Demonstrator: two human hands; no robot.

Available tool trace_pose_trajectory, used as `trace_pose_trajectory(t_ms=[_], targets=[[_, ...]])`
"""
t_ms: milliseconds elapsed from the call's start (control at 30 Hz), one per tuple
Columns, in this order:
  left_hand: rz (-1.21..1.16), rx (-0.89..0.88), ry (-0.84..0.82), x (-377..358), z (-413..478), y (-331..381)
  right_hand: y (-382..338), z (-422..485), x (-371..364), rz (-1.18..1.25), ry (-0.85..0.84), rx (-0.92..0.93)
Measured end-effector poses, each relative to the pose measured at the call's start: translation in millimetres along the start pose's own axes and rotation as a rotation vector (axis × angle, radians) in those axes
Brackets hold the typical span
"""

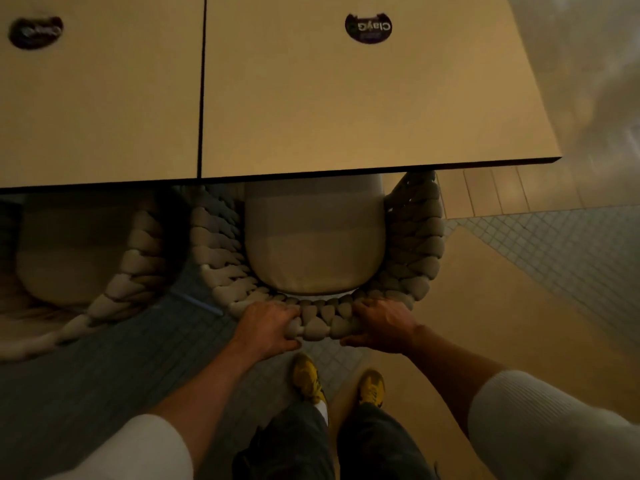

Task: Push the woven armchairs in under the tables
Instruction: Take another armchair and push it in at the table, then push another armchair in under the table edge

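Woven armchair [313, 258] sat half under the right table [363, 109]; my left hand [266, 323] and right hand [384, 327] gripped its soft, thick back rim. It seemed light enough to slide.

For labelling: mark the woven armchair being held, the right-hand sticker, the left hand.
woven armchair [419, 244], head view, braided side arm
right-hand sticker [369, 28], head view, its centre
left hand [266, 323], head view, back of hand

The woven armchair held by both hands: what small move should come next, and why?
Probably a short, straight push forward. The left hand and right hand grip the back rim of the woven armchair, and only the front of its seat cushion is under the table; most of the cushion sits outside the edge.
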State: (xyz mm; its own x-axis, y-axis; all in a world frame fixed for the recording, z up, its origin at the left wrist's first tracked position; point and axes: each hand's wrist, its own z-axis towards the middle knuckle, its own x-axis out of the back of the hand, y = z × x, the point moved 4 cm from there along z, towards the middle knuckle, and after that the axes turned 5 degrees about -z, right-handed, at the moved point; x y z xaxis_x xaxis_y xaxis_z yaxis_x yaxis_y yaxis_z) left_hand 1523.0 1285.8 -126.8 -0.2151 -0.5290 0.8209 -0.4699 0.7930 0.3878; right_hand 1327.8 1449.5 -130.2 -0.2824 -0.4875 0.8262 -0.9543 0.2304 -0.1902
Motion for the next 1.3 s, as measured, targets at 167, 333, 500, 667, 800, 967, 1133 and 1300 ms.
trace_pose_trajectory(t_ms=[167,333,500,667,800,967,1133,1300], targets=[[0.040,0.052,0.058,31.8,-18.9,10.6,5.3,-10.4,21.4,0.040,-0.086,-0.039],[0.032,0.181,0.077,68.7,-47.3,32.0,6.8,-30.2,58.8,0.096,-0.164,-0.078],[-0.039,0.298,0.157,89.4,-85.8,53.1,8.8,-56.9,85.8,0.030,-0.123,-0.028],[-0.046,0.374,0.200,98.0,-130.3,76.3,1.6,-79.0,105.3,-0.038,-0.132,0.025],[-0.078,0.469,0.199,94.9,-165.7,86.3,-5.8,-87.3,116.3,-0.071,-0.143,0.042],[-0.034,0.563,0.242,104.3,-201.5,88.6,-27.0,-85.5,138.6,-0.139,-0.115,0.071],[-0.034,0.573,0.329,116.5,-233.9,73.1,-63.8,-75.5,165.9,-0.259,-0.056,0.130],[0.013,0.652,0.293,112.4,-274.2,46.4,-118.0,-64.6,177.8,-0.300,-0.068,0.179]])
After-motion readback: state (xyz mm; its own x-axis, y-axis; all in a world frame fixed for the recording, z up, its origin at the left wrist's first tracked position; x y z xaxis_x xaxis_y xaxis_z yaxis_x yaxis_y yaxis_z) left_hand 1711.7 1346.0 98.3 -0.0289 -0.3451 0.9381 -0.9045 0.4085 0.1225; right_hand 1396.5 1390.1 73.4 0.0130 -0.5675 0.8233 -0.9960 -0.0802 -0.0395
